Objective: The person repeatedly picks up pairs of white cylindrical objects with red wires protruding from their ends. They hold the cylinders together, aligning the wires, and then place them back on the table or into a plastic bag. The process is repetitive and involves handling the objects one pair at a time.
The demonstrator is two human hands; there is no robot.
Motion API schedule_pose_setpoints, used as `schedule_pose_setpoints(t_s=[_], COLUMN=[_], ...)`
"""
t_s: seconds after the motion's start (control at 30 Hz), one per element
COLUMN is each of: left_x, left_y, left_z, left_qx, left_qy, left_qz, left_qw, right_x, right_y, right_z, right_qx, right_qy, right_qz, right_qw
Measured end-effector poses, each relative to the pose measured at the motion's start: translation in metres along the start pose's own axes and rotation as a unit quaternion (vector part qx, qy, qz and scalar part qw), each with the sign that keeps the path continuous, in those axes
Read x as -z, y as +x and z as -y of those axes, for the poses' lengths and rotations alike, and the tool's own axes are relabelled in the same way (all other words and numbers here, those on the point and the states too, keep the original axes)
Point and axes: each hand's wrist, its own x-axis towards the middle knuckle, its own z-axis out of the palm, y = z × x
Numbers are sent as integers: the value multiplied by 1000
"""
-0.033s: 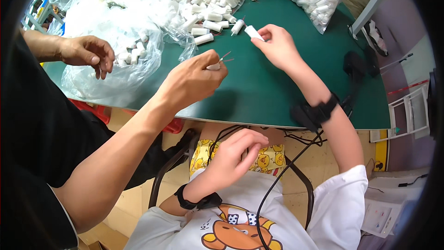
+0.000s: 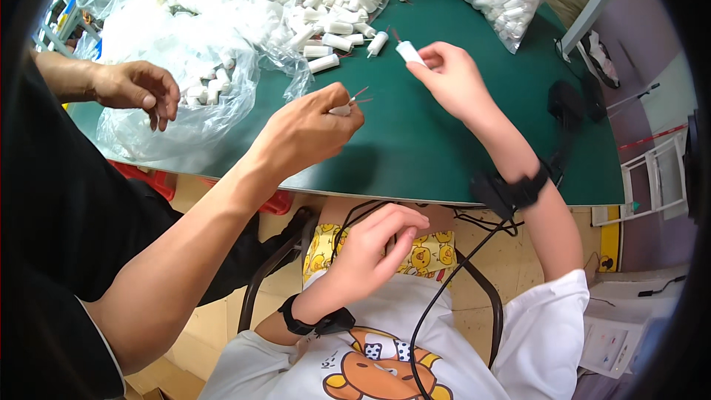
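Observation:
My right hand (image 2: 453, 81) is closed over the green table, pinching a small white cylinder (image 2: 409, 52) between thumb and fingers. Thin reddish wires stick out of its far end. My left hand (image 2: 381, 241) rests above my lap in front of the table edge. Its fingers are loosely bent, the thumb stands apart from them, and nothing shows in it. From the left, a co-worker's hand (image 2: 307, 130) grips another white cylinder (image 2: 341, 110) with wires. The co-worker's other hand (image 2: 141, 91) hovers, half curled, by a clear plastic bag (image 2: 174, 130).
Loose white cylinders (image 2: 324, 64) lie at the mouth of the heaped bag. A second full bag (image 2: 511, 18) sits at the back right of the green table (image 2: 444, 167). Black cables (image 2: 463, 267) run from my wrist band (image 2: 518, 189) across my lap.
My right hand has shifted slightly right with the white cylinder, and its wires show more plainly. The co-worker's free hand has moved a little left and down. My left hand looks unmoved.

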Motion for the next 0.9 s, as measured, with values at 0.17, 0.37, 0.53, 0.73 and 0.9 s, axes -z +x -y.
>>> schedule_pose_setpoints(t_s=[0.17,0.37,0.53,0.73,0.9], left_x=[-5,1,0,-2,0], left_y=[8,36,34,35,31], left_z=[-13,-44,-48,-47,-50], left_qx=[2,-6,-38,-77,-39], left_qy=[-133,-356,-435,-418,-369], left_qz=[-39,37,76,10,45], left_qw=[990,934,896,905,927], right_x=[46,57,54,41,35], right_y=[-103,-196,-209,-215,-215], right_z=[58,78,68,65,56], right_qx=[-66,-101,-80,-87,-76], right_qy=[290,508,555,678,710], right_qz=[26,145,185,224,274], right_qw=[955,843,807,695,645])
